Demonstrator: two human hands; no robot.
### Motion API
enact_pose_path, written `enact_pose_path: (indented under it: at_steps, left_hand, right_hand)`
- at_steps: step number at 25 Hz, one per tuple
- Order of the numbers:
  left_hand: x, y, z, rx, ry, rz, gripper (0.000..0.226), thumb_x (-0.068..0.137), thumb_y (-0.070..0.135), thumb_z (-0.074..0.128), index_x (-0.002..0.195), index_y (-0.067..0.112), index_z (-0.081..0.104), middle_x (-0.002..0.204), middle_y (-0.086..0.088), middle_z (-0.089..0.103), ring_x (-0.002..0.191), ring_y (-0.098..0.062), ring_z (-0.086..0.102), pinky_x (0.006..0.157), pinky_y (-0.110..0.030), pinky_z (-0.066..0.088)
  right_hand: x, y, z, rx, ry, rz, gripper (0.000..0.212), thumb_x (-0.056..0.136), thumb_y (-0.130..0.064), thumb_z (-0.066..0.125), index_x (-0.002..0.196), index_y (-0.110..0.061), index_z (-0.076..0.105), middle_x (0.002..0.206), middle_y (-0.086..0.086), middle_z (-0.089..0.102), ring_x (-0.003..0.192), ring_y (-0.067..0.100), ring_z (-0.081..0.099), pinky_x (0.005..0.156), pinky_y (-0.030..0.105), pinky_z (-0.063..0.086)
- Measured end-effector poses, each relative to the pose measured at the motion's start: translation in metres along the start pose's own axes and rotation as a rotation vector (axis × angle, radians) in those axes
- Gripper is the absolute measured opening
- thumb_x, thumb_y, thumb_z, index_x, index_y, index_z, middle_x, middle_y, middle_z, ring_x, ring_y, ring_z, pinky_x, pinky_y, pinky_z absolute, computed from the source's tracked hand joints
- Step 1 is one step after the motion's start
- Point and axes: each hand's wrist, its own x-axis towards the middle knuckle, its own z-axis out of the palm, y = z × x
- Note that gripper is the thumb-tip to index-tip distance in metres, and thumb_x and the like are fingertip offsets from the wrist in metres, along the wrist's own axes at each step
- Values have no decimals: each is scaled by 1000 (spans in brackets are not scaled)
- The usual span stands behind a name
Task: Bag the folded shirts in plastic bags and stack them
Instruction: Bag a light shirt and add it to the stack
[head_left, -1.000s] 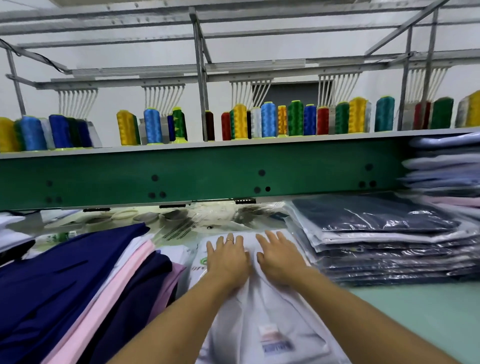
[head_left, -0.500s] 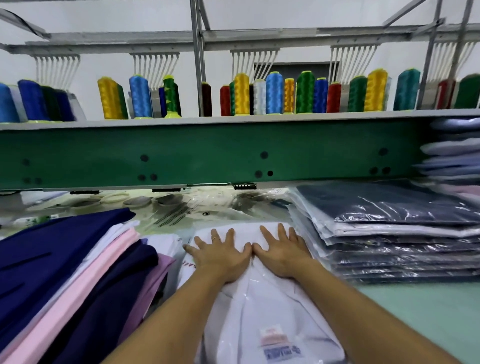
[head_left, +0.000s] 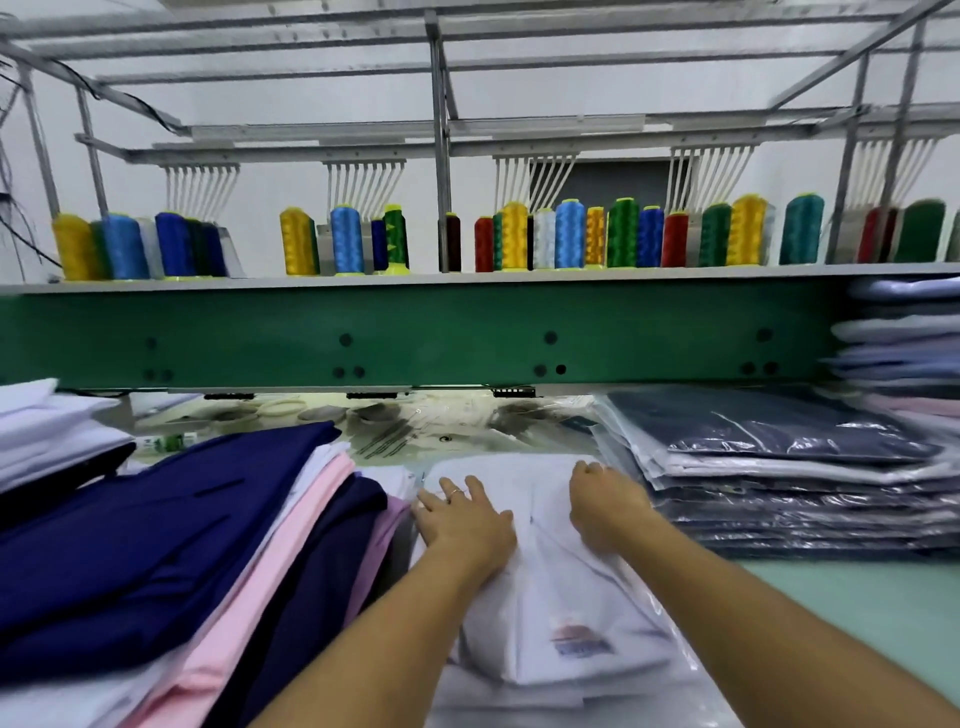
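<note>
Head view: one white bagged shirt (head_left: 548, 597), left grip (head_left: 467, 519) flat and released, right grip (head_left: 605, 506) clenching its far edge.

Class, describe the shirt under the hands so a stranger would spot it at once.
Below the green beam, between the loose coloured shirts and the stack of bagged shirts, lies one white shirt. It alone has the left hand and right hand on it and shows a red-and-blue label.
</note>
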Motion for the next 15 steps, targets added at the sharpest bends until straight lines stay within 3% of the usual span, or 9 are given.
enact_pose_path:
  at_steps: [4, 9, 12, 15]
  left_hand:
    - [-44, 7, 0, -117, 35, 93, 61, 103, 48, 28, 156, 21, 16, 165, -10, 14, 147, -46, 13, 115, -64, 13]
    - [-88, -5, 15, -146, 52, 66, 60, 102, 42, 26, 158, 27, 10, 167, -2, 4, 151, -41, -1, 113, -72, 2]
    - [-103, -24, 32, -263, 80, 28, 66, 100, 56, 25, 159, 29, 10, 168, -2, 0, 152, -37, -3, 118, -62, 4]
    - [-115, -41, 47, -381, 104, 5, 76, 95, 67, 28, 159, 31, 8, 168, -1, -2, 151, -37, 9, 120, -51, 13]
  right_hand:
    - [-39, -21, -2, 172, 2, -148, 64, 100, -20, 40, 159, -16, 18, 160, 9, 29, 144, 33, 33, 112, 47, 37]
    - [-90, -31, 27, 219, -117, -218, 62, 104, -46, 30, 159, -37, 4, 169, 3, 2, 151, 47, 6, 114, 70, 12]
    - [-110, -23, 39, 191, -144, -145, 67, 95, -73, 16, 156, -49, 3, 170, 0, -4, 152, 44, -6, 111, 74, -3]
    - [-121, -10, 43, 204, -132, -92, 74, 87, -83, 16, 154, -54, 2, 170, -1, -6, 153, 41, -8, 113, 70, -2]
